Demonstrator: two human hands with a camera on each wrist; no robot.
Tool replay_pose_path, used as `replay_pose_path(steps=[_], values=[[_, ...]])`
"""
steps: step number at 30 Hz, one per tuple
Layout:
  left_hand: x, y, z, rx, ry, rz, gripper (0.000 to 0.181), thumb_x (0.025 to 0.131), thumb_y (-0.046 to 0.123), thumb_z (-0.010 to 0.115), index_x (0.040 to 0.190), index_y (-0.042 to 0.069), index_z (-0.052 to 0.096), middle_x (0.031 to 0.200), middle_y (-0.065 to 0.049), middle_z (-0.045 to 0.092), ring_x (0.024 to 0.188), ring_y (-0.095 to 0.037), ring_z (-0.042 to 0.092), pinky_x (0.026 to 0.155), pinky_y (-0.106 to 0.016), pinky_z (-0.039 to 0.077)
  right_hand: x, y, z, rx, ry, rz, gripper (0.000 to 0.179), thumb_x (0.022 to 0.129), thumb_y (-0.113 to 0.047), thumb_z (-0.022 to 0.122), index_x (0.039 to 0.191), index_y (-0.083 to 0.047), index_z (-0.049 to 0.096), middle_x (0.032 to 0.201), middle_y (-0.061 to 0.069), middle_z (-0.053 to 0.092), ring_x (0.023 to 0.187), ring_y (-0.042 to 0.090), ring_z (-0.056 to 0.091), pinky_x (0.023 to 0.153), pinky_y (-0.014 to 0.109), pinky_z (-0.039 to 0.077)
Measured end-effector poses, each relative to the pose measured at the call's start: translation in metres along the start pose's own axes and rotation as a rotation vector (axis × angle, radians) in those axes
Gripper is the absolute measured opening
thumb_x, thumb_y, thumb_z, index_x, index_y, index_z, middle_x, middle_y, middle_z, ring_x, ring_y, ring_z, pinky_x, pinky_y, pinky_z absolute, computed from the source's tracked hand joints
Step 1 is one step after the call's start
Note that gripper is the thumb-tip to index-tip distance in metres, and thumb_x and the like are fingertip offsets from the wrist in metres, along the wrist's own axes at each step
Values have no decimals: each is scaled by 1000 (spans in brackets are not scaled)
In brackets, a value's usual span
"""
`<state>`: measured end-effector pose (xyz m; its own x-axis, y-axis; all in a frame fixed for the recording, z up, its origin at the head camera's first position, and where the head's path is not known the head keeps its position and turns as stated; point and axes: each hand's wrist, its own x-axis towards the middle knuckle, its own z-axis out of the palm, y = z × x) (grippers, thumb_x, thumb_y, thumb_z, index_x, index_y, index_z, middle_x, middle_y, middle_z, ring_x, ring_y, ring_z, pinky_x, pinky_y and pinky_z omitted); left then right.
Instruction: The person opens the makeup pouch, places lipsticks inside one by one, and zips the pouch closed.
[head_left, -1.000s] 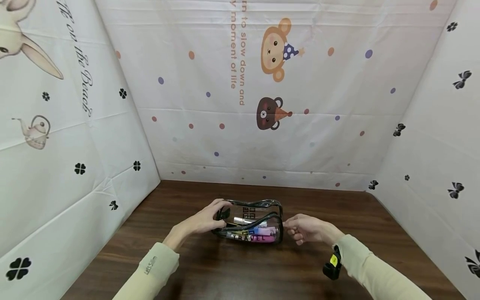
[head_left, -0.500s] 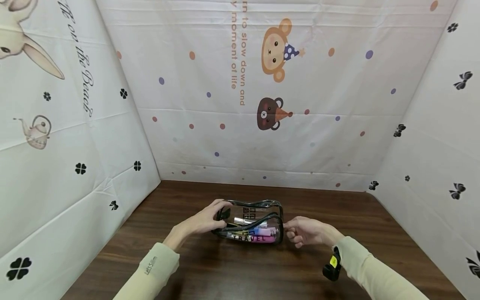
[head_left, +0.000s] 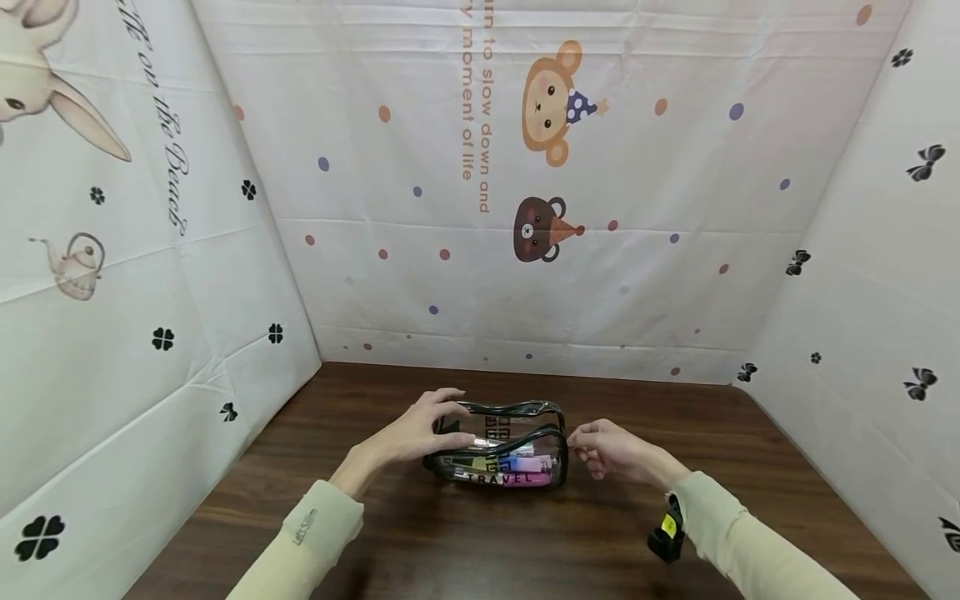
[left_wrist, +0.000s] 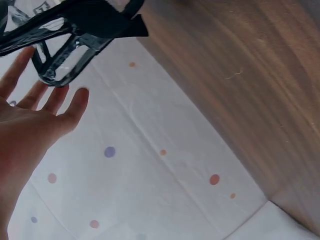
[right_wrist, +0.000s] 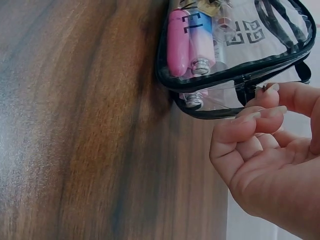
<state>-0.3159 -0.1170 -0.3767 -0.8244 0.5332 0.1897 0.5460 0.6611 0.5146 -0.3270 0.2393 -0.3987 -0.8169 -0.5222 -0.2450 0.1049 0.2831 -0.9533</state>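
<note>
Head view: left hand [head_left: 411, 433], fingers extended, touches clear pouch [head_left: 517, 412] toward far edge of surface [head_left: 480, 542]; right hand [head_left: 613, 452] pinches zipper pull [right_wrist: 264, 88].

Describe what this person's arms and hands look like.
The left hand and right hand are gloveless. Both sleeves are pale cream, with small dark lettering on the left one. A black device with a yellow patch sits at the right cuff.

So a boxy, clear plastic pouch with black edging [head_left: 517, 422] sits on the dark brown wooden table [head_left: 480, 542], rounded pink tube [right_wrist: 178, 42] inside, left hand [head_left: 408, 432] at its left end, right hand [head_left: 615, 450] at its right, dotted white cloth [head_left: 615, 292] behind.
</note>
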Motion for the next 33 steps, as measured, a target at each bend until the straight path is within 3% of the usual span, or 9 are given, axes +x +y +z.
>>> replay_pose_path(steps=[7, 13, 25, 33], values=[[6, 11, 0, 60, -43, 117, 38, 85, 51, 66, 112, 25, 71, 152, -6, 38, 141, -36, 29, 108, -65, 24, 1, 0, 1, -21, -2, -16, 16, 100, -14, 45, 91, -4, 53, 69, -1, 46, 52, 9, 36, 54, 27, 35], [5, 11, 3, 31, -33, 110, 22, 86, 45, 67, 93, 26, 78, 150, -2, 41, 141, -32, 29, 108, -64, 26, 1, 0, 1, -18, -2, -17, 17, 100, -14, 45, 90, -5, 54, 69, -2, 46, 52, 9, 38, 54, 27, 36], [5, 12, 9, 50, -14, 132, 20, 88, 40, 67, 92, 23, 79, 146, -4, 46, 138, -32, 32, 109, -64, 25, -3, -13, 2, -34, 29, -24, 18, 100, -15, 45, 95, -2, 55, 69, -2, 47, 53, 9, 40, 55, 27, 39], [6, 11, 9, 63, -2, 149, 20, 87, 39, 67, 91, 23, 79, 144, -4, 48, 136, -33, 35, 108, -64, 25, -1, -30, 1, -36, 49, -40, 15, 99, -16, 47, 89, -8, 55, 69, -4, 46, 51, 7, 39, 53, 27, 37]])
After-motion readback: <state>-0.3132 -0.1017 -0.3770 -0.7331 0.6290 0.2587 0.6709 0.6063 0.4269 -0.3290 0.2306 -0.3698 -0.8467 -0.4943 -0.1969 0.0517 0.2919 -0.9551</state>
